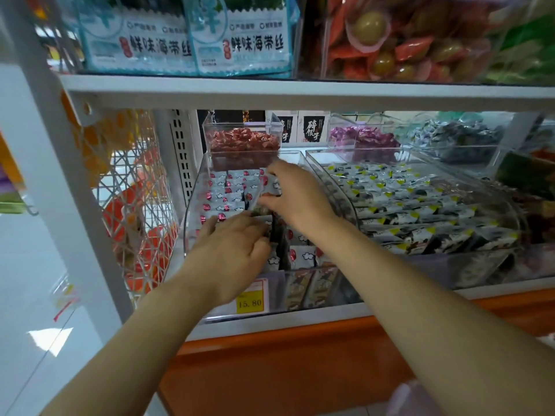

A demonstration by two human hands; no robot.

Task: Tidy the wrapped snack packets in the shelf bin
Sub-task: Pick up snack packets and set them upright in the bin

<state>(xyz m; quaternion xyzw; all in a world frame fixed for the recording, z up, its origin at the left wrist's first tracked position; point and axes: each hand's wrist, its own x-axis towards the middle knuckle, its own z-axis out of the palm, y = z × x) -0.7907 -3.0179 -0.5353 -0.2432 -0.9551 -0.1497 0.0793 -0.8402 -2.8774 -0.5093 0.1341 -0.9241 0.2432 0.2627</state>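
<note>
Two clear bins sit side by side on the shelf. The right bin holds packets with yellow corners. A small clear box of red sweets stands at the far end of the left bin, and a price tag marks its near wall. Inside lie white snack packets with red spots, in rows at far left and jumbled nearer. The left hand rests flat on them, fingers straight. The right hand, farther in, pinches one packet between thumb and fingers.
</note>
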